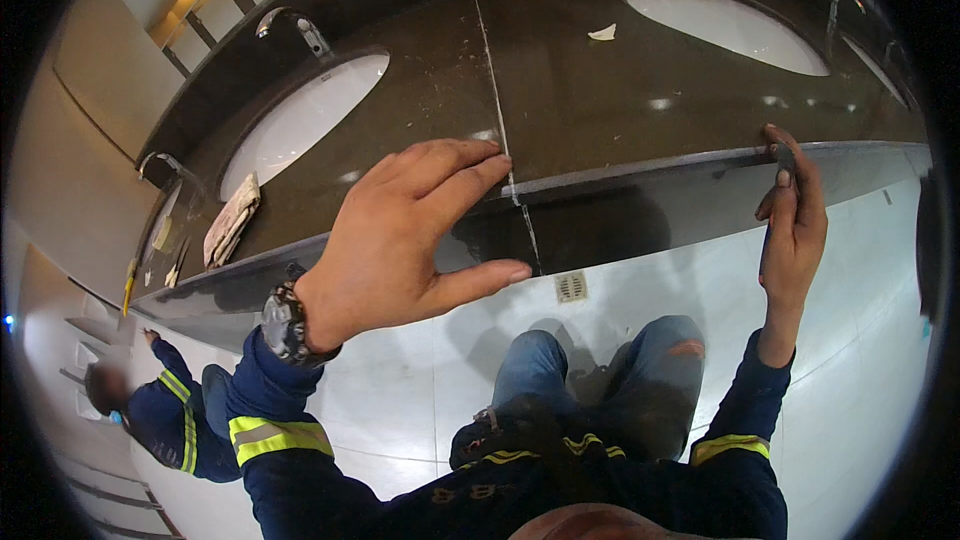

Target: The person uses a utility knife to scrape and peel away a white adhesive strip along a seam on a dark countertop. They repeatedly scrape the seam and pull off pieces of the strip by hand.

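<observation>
My left hand (pixel 390 230) is over the front edge of a dark stone countertop (pixel 570 90), fingers stretched out and thumb spread, holding nothing. Its fingertips are beside a pale, whitish seam (pixel 495 80) that runs across the top and down the front face. Farther right, my right hand (pixel 797 230) is at the counter's front edge. A thin, dark, flat piece (pixel 786 162) is pinched between its fingers; the exact kind cannot be made out, and the palm hides part of it.
White oval basins (pixel 305 120) with chrome taps (pixel 290 30) line the counter. A folded cloth (pixel 232 222) lies at left, and a white scrap (pixel 602 33) lies farther back. A floor drain (pixel 571 287) is below. Another person (pixel 165 405) in a reflective-striped jacket is at lower left.
</observation>
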`<action>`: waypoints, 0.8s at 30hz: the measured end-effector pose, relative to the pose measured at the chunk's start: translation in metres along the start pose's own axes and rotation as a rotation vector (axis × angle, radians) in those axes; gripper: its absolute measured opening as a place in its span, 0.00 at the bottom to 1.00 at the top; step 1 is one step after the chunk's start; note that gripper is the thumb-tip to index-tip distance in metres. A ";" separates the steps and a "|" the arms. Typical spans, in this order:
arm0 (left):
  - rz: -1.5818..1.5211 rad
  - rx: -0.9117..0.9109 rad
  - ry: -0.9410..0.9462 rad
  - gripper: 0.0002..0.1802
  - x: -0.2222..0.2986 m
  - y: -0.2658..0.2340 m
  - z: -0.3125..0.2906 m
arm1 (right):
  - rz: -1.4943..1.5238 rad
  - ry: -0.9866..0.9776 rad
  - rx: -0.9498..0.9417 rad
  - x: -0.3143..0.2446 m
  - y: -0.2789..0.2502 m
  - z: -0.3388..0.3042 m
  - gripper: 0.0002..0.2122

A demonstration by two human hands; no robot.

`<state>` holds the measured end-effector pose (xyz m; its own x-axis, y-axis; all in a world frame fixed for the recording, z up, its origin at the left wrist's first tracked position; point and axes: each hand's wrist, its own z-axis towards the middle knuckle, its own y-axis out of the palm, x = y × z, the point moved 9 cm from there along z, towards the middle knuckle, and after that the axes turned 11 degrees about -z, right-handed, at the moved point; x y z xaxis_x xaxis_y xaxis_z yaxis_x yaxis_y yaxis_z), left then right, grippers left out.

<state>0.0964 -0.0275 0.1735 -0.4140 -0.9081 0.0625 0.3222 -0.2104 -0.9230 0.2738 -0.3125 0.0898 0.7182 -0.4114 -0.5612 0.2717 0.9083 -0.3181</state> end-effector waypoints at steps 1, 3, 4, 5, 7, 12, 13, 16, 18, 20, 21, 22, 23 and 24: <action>0.015 0.131 0.039 0.35 0.007 -0.005 0.003 | 0.001 0.003 -0.006 -0.001 -0.001 0.001 0.17; 0.020 0.190 0.034 0.30 -0.002 -0.002 0.006 | 0.019 0.008 -0.004 -0.003 -0.001 0.002 0.17; 0.028 0.218 0.033 0.27 -0.005 -0.001 0.009 | 0.039 0.010 0.008 -0.003 -0.001 0.002 0.17; 0.018 0.259 0.026 0.22 -0.005 0.000 0.012 | 0.058 0.013 0.021 -0.003 -0.001 0.002 0.17; 0.024 0.251 -0.014 0.22 -0.007 0.002 0.015 | 0.044 0.002 0.017 -0.003 -0.002 0.002 0.16; -0.017 0.206 -0.051 0.23 -0.011 -0.002 0.017 | 0.050 0.004 0.029 0.002 -0.001 0.001 0.16; -0.014 0.212 -0.022 0.23 -0.010 -0.003 0.015 | 0.053 0.004 0.028 0.000 0.000 0.002 0.16; 0.010 0.227 0.011 0.25 -0.008 0.001 0.010 | 0.053 0.000 0.026 -0.001 -0.002 0.002 0.16; 0.057 0.230 0.012 0.27 -0.004 0.001 0.004 | 0.043 0.001 0.029 -0.001 -0.003 0.001 0.16; 0.118 0.225 0.009 0.29 0.000 -0.001 -0.001 | 0.016 0.010 0.031 0.004 -0.003 -0.002 0.17; 0.119 0.244 -0.016 0.30 -0.002 -0.008 -0.006 | 0.031 0.005 0.026 0.003 -0.003 -0.001 0.17; 0.118 0.261 -0.040 0.30 -0.007 -0.018 -0.014 | 0.045 0.001 0.022 0.000 -0.002 -0.001 0.17; 0.123 0.279 -0.066 0.31 -0.014 -0.029 -0.023 | 0.064 -0.004 0.018 -0.002 -0.001 0.001 0.17; 0.093 0.296 -0.135 0.31 -0.030 -0.036 -0.033 | 0.024 0.002 0.015 0.000 -0.002 0.000 0.17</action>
<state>0.0689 0.0194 0.1922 -0.2606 -0.9641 0.0511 0.5945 -0.2020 -0.7783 0.2728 -0.3144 0.0905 0.7231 -0.3900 -0.5700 0.2643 0.9188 -0.2933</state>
